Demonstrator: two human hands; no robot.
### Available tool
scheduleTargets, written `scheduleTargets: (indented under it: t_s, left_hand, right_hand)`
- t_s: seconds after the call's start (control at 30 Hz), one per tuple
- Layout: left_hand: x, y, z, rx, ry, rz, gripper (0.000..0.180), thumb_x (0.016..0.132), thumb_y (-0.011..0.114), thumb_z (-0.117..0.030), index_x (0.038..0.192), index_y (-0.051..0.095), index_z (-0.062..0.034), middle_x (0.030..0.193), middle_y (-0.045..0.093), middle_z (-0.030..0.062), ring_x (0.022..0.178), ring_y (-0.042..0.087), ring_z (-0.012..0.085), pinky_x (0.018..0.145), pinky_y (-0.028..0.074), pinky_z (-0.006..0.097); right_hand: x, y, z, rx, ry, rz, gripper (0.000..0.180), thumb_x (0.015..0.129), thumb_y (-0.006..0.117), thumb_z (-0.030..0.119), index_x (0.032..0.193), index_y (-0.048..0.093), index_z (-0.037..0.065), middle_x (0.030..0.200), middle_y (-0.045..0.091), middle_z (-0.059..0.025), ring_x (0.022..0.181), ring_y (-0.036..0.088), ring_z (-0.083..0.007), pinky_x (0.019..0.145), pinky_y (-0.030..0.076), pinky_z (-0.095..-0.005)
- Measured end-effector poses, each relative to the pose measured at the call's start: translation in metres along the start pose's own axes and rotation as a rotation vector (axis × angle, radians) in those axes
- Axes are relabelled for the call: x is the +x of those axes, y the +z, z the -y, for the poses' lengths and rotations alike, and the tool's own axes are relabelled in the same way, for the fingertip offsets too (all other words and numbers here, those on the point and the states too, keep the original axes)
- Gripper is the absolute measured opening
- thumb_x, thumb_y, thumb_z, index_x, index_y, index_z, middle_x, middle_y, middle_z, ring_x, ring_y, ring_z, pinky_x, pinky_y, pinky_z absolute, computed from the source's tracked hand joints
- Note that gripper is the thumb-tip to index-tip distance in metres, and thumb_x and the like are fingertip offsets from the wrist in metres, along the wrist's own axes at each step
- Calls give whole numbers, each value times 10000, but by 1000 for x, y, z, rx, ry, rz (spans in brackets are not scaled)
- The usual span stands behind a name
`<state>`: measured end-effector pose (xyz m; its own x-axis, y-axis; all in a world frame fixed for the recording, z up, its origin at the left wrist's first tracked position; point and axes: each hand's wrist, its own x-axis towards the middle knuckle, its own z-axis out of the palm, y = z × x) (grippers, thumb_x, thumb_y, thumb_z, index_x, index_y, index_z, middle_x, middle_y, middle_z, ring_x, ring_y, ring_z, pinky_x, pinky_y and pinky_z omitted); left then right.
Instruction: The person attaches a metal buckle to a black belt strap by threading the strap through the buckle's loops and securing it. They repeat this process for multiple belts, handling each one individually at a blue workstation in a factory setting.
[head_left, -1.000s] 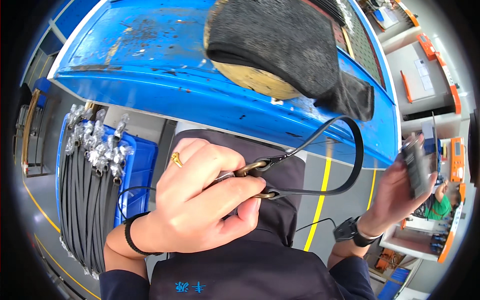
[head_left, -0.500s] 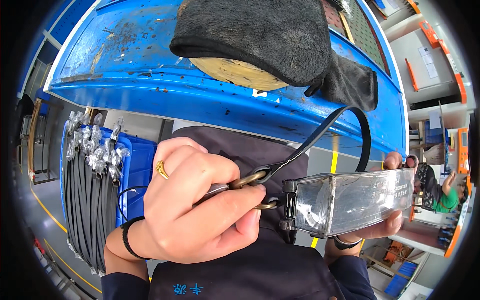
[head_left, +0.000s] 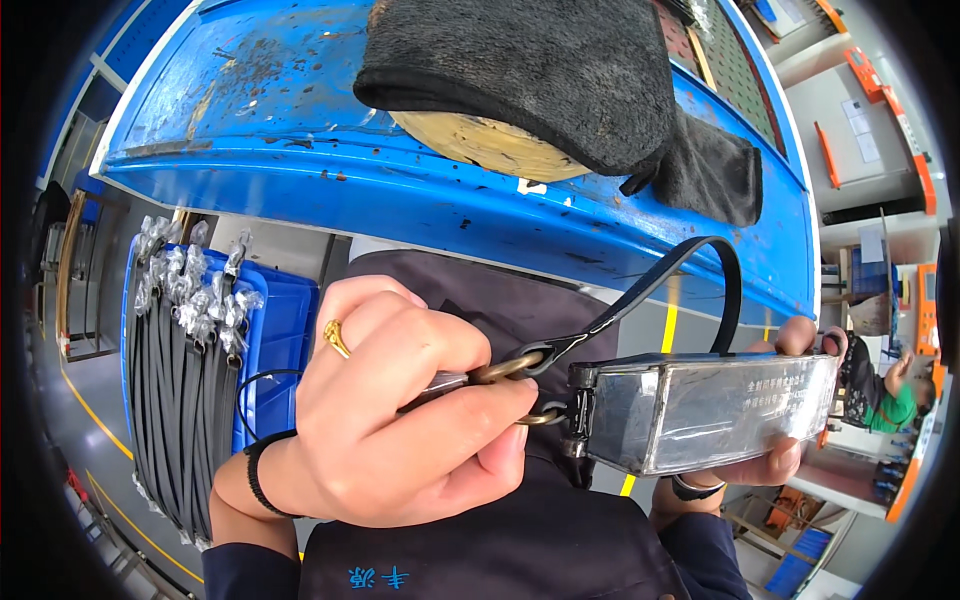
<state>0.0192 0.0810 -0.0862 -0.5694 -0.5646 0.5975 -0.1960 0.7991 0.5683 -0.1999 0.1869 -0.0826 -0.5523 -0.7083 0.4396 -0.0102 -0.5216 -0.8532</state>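
My left hand [head_left: 400, 420] is closed round brass-coloured metal rings [head_left: 500, 368] that stick out past its fingertips. Through the upper ring passes the end of a narrow black strap [head_left: 655, 275], which loops up and back down behind the box in my other hand. My right hand [head_left: 783, 462] grips a shiny, clear-walled box [head_left: 710, 415] from its far end, fingers above and below it. A black roller-like fitting [head_left: 579, 410] sits on the box's left end, close beside the rings; contact cannot be made out. What lies inside my left palm is mostly hidden.
A paint-stained blue workbench [head_left: 270, 175] stands ahead, bearing a dark fuzzy cloth [head_left: 520, 70] draped over a rounded yellowish form [head_left: 490, 145]. To the left, several black straps [head_left: 165, 400] with wrapped ends hang over a blue bin [head_left: 275, 330]. Another person [head_left: 880, 390] is at far right.
The box has turned slightly in my right hand, showing more of its printed side. My left hand has shifted a little right, still closed on the rings. The whole view has moved slightly.
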Motion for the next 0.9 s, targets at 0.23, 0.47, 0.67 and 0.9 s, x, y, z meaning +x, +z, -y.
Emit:
scheduleTargets:
  t_s: [0.23, 0.47, 0.67, 0.9]
  left_hand:
    - [-1, -4, 1, -55, -47, 19, 232, 509, 645, -90, 740, 661, -95, 726, 473, 33, 608, 430, 190, 605, 358, 341]
    - [-4, -4, -1, -48, -70, 16, 235, 516, 640, -91, 750, 659, -95, 739, 483, 38, 619, 436, 194, 620, 361, 351]
    - [-5, -8, -1, 36, -22, 15, 217, 542, 626, -113, 757, 654, -104, 735, 452, 30, 632, 430, 189, 651, 374, 371]
    - [-6, -12, -5, 175, 82, 24, 200, 558, 626, -131, 755, 645, -156, 729, 421, -11, 641, 433, 165, 696, 378, 397]
  right_hand:
    - [-4, 3, 0, -85, -56, -61, 720, 585, 644, 276, 1145, 271, 21, 981, 282, -120, 791, 421, -162, 632, 482, -243]
    - [-5, -1, -8, -77, -203, -155, 865, 539, 769, 405, 1147, 300, 6, 933, 401, -133, 800, 442, -153, 734, 412, -217]
    - [-6, -9, 6, -30, -31, -275, 847, 519, 748, 361, 1155, 297, 31, 951, 354, -111, 861, 396, -159, 817, 353, -235]
    - [-2, 0, 10, -121, 155, -327, 917, 432, 776, 417, 1156, 319, 88, 931, 413, -72, 765, 449, -133, 633, 441, -219]
